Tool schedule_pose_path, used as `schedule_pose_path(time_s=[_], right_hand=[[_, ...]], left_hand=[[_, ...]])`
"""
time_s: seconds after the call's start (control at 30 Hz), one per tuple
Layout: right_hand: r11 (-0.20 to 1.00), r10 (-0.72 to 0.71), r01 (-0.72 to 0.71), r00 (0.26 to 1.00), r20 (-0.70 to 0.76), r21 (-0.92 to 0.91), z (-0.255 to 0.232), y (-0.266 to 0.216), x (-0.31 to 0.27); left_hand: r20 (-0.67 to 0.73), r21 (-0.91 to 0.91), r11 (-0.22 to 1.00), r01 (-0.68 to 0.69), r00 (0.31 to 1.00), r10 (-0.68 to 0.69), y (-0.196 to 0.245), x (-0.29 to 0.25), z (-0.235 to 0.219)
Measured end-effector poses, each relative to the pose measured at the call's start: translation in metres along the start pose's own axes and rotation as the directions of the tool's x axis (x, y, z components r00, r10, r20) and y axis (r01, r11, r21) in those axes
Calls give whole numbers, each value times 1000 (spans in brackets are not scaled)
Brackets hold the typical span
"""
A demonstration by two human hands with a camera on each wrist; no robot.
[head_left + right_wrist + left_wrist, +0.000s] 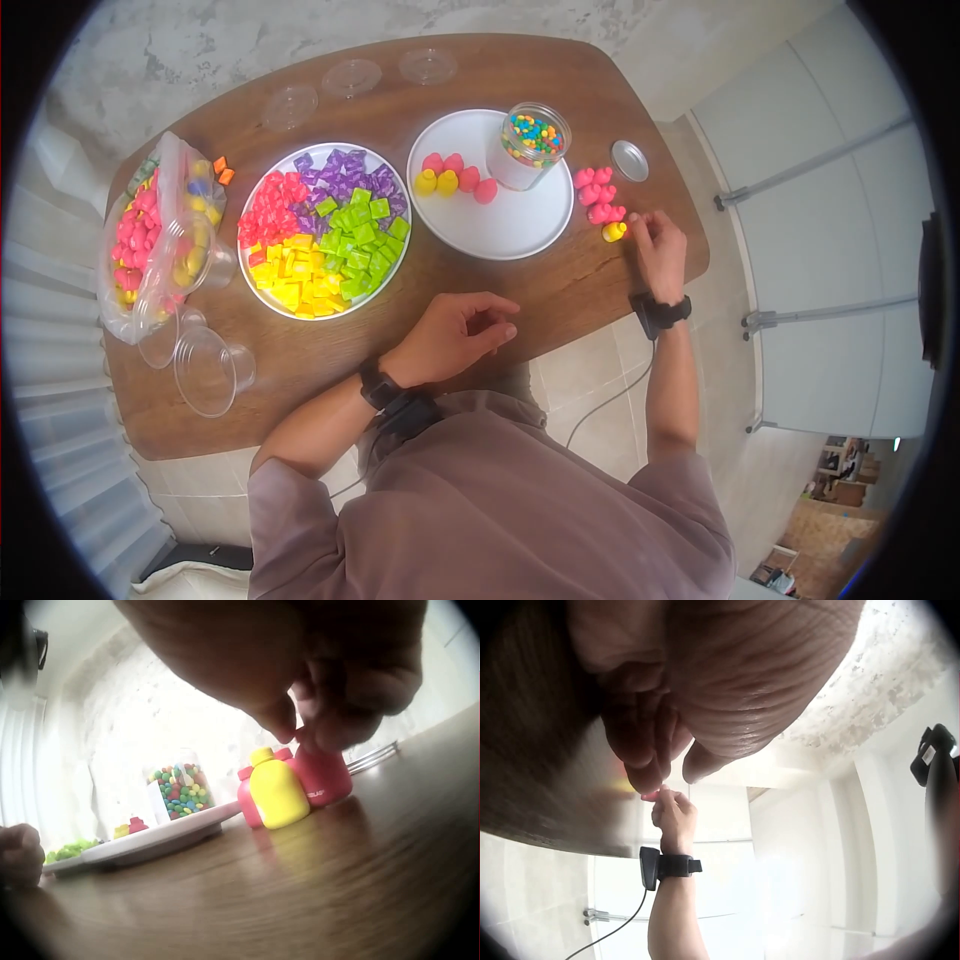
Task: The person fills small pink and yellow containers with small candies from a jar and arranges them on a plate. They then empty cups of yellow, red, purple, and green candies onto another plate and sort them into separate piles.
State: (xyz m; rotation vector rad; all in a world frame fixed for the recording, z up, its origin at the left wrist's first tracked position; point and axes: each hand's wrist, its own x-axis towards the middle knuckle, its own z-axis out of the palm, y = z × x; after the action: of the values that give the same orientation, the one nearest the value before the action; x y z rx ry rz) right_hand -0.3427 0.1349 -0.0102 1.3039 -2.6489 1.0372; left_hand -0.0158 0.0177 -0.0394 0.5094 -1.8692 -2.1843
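My right hand (660, 255) is at the right side of the table, beside a cluster of small pink bottles (597, 188). In the right wrist view its thumb and fingertips pinch the top of a red-pink bottle (324, 778), which stands upright on the table. A yellow bottle (279, 795) stands just in front of it, with other pink ones partly hidden behind. My left hand (450, 335) hovers over the table's front edge, fingers loosely bent and holding nothing.
A white plate (490, 243) carries several pink and yellow bottles and a jar of colourful candies (535, 140). Another plate (262, 295) holds wrapped sweets sorted by colour. Left are a plastic bag of bottles (140, 240) and clear cups (205, 370); a silver lid (629, 160) lies right.
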Motion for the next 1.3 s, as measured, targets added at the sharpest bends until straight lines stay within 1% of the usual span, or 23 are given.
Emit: schedule_pose_path(time_s=[0.07,0.1,0.17,0.2,0.3,0.33,0.4,0.43,0.5,0.57,0.6,0.67,0.8,0.87,0.93,1.0,1.07,1.1,1.13,1.17,1.23,1.27,1.3], right_hand=[[975,117,-129,990,78,180,8,3,4],[975,116,-129,990,80,180,10,4,2],[843,276,-279,958,75,461,13,7,-4],[842,276,-281,958,80,460,14,12,-9],[702,346,-294,937,50,649,16,22,-33],[697,340,-298,938,65,652,17,20,-41],[734,328,-225,944,-44,641,23,17,-56],[723,312,-228,950,-14,653,29,14,-63],[769,226,-137,972,-66,624,42,8,-75],[730,225,-179,974,15,659,50,-11,-87],[702,237,-220,969,69,678,53,-24,-91],[683,171,-200,979,112,703,60,-46,-97],[778,26,-95,993,119,622,67,-58,-105],[839,24,-58,997,70,541,67,-60,-106],[835,-31,-6,998,58,551,70,-56,-111],[912,-114,103,993,4,398,70,-57,-111],[912,-133,111,991,30,394,69,-59,-110],[917,-129,104,991,41,385,68,-59,-110],[918,-135,101,989,61,384,68,-60,-110],[920,-161,131,985,52,371,68,-60,-110],[936,-191,155,978,86,315,67,-57,-109],[939,-203,159,972,118,306,65,-57,-109],[941,-217,174,969,121,290,64,-59,-109]], left_hand=[[6,26,1000,-5,1000,4,1,1,-1],[5,26,1000,-4,1000,3,0,1,0],[8,3,1000,-8,1000,8,-2,1,-1],[4,1,1000,-5,1000,5,-2,1,-1],[4,-5,1000,5,1000,-5,-1,1,-1],[10,2,1000,-19,1000,19,-4,2,-1],[-21,15,999,-28,999,29,-4,1,-2],[0,26,999,-29,1000,29,-1,2,-2],[-15,50,999,-21,1000,22,1,2,-3],[-5,28,996,-81,997,81,0,3,-1],[-39,38,996,-79,996,80,1,4,-1],[9,4,1000,-17,1000,17,2,5,-2],[-50,84,994,-69,996,74,3,5,-1],[-68,7,998,-62,996,62,4,4,0],[-124,4,998,-61,990,61,1,-3,5],[-181,1,997,-75,981,73,-1,-11,8],[-205,424,879,-218,922,327,-8,-32,11],[-226,418,884,-208,919,323,-10,-44,9],[-252,589,781,-208,871,422,-11,-59,4],[-258,731,658,-181,820,511,-14,-75,1],[-298,861,508,-17,793,531,-21,-109,-10],[-330,876,478,56,793,512,-25,-125,-17],[-354,887,454,80,749,560,-29,-139,-22]])
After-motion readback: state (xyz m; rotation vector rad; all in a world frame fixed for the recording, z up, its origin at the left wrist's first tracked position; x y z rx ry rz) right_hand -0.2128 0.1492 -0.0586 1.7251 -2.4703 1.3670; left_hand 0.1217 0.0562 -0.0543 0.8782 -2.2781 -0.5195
